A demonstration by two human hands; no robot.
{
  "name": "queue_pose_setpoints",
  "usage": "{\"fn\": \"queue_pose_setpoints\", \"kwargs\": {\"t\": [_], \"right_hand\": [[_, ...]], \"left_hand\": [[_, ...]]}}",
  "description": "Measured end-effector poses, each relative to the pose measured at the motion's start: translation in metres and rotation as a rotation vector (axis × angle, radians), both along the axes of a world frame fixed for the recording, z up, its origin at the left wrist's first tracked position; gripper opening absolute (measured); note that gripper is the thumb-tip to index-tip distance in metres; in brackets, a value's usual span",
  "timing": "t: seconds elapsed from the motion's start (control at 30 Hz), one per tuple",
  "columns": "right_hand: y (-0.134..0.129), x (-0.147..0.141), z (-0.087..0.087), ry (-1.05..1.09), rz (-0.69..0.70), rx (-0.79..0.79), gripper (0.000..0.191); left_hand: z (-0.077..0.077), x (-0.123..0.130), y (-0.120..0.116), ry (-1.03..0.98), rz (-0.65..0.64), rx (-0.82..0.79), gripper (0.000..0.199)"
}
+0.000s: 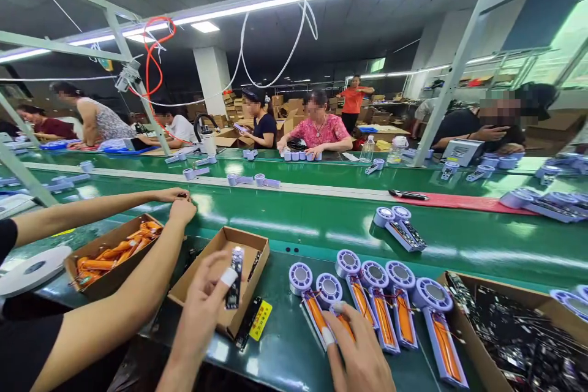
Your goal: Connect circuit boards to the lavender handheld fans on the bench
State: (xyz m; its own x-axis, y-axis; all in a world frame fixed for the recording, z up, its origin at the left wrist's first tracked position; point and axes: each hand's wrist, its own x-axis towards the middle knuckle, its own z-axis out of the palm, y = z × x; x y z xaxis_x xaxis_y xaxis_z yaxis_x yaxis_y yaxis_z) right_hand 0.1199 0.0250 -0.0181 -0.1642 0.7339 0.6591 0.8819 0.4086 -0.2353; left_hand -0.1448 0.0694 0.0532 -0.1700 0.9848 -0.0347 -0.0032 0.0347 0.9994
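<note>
My left hand (205,303), white tape on its thumb, pinches a small black circuit board (234,285) upright above a cardboard box (263,254). My right hand (361,349), with taped fingertips, grips the open handle of a lavender handheld fan (329,288), partly covering the orange battery inside. Beside it lie several similar fans, including one at the left (301,277) and one at the right (433,294), their round heads away from me and orange batteries showing. Near the box's lower corner lies another dark board (248,323) beside a yellow label (260,320).
A box of circuit boards (505,318) stands at the right. At the left, a co-worker's arms (133,275) reach past a box of orange batteries (122,251). Two more fans (399,229) lie on the green conveyor belt (321,220). Several people work across the line.
</note>
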Motion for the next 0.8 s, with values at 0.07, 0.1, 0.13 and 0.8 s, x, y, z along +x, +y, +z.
{"fn": "queue_pose_setpoints", "kwargs": {"t": [0.07,0.1,0.13,0.8], "right_hand": [[0.018,-0.006,0.016,-0.068,0.112,-0.026,0.046],[0.027,-0.008,0.02,-0.123,0.16,-0.077,0.046],[0.037,-0.008,0.021,-0.179,0.2,-0.128,0.044],[0.069,0.018,-0.035,-0.273,0.441,0.244,0.033]], "left_hand": [[-0.021,0.022,-0.016,-0.308,-0.082,-0.14,0.051],[-0.031,0.031,-0.023,-0.444,-0.125,-0.203,0.049],[-0.04,0.038,-0.029,-0.574,-0.168,-0.258,0.048],[-0.103,0.087,-0.033,0.179,0.005,-0.094,0.04]]}}
